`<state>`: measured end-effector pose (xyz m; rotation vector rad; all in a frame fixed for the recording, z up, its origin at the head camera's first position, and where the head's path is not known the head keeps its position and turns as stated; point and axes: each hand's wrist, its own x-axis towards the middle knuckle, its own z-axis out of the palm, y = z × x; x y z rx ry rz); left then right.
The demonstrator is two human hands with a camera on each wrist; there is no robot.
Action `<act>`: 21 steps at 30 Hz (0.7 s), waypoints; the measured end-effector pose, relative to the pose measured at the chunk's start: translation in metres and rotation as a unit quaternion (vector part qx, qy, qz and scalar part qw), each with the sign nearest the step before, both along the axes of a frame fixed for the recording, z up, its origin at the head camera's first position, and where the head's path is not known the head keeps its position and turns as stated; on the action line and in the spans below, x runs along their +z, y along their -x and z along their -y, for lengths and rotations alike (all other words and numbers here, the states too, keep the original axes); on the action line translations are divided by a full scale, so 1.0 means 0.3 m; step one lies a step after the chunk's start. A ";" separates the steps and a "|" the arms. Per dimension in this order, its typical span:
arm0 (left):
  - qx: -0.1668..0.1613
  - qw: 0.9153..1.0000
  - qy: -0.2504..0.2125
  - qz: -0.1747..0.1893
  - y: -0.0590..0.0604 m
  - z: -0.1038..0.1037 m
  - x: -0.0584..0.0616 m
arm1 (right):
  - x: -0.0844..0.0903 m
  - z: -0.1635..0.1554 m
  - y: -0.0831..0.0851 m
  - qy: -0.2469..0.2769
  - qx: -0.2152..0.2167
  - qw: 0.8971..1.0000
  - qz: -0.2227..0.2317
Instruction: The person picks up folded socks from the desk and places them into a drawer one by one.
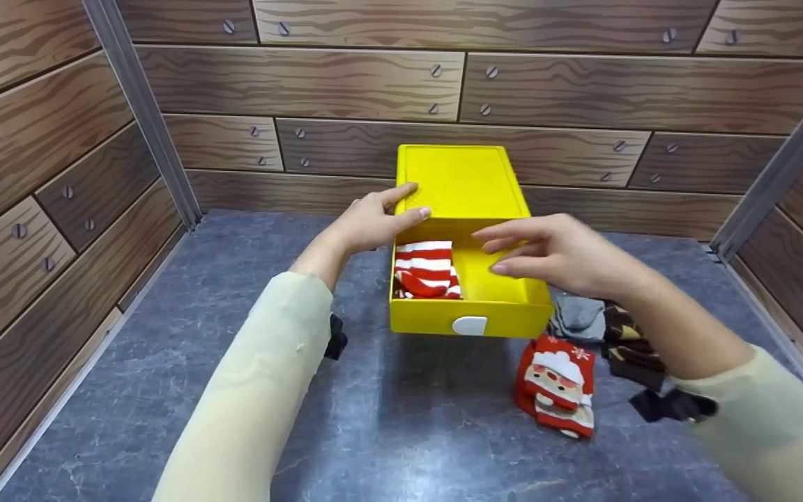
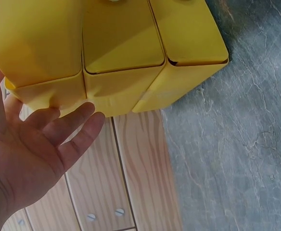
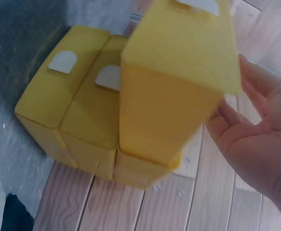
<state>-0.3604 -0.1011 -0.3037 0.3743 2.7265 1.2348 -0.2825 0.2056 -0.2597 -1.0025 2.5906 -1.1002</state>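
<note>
**Here: a yellow drawer box drawn open, with both hands at its mouth**

Centrally, the yellow drawer box (image 1: 468, 209) stood on the grey tabletop (image 1: 164, 390) at the far middle of the scene, its back close to the wood-grain wall (image 1: 373, 84). Its long axis ran near to far, and the drawer (image 1: 506, 307) was pulled out toward the near side, a white tab handle (image 1: 470, 325) on its front. The opening therefore lay directly below and between the two hands.

Inside the drawer, a folded red-and-white striped sock (image 1: 426, 268) filled the left part; the right part showed bare yellow floor.

The left hand (image 1: 373, 222) rested on the left front corner of the box's top, fingers straight and laid flat on the lid, gripping nothing; the left wrist view (image 2: 39, 144) confirmed an opened palm beside the yellow wall. The right hand (image 1: 558, 254) hovered over the right part of the drawer, fingers extended and loosely spread, holding nothing. Whether it touched the drawer rim could not be told.

On the tabletop to the near right of the drawer lay a Santa-patterned sock (image 1: 556, 383), a grey sock (image 1: 578, 315) touching the drawer's right corner, and a dark brown sock (image 1: 628, 345) beside it. The right hand was the nearer to all three.
</note>
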 end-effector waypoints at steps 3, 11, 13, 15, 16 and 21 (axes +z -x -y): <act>-0.005 1.000 -0.002 -0.004 0.000 0.000 -0.004 | -0.001 -0.070 -0.025 0.041 -0.014 0.999 -0.023; -0.005 1.000 -0.001 0.002 -0.004 0.002 0.000 | -0.084 -0.268 -0.077 0.130 -0.060 0.989 -0.035; -0.006 1.000 -0.004 0.000 -0.005 0.002 0.001 | -0.120 -0.309 -0.084 0.124 -0.081 0.988 -0.040; -0.008 1.000 -0.008 0.002 -0.006 0.001 0.001 | -0.161 -0.345 -0.092 0.114 -0.102 0.987 -0.043; -0.007 1.000 -0.010 0.002 -0.006 0.000 0.001 | -0.183 -0.360 -0.094 0.108 -0.110 0.987 -0.045; -0.004 1.000 -0.013 0.006 -0.008 0.000 -0.001 | -0.313 -0.417 -0.103 0.107 -0.132 0.985 -0.026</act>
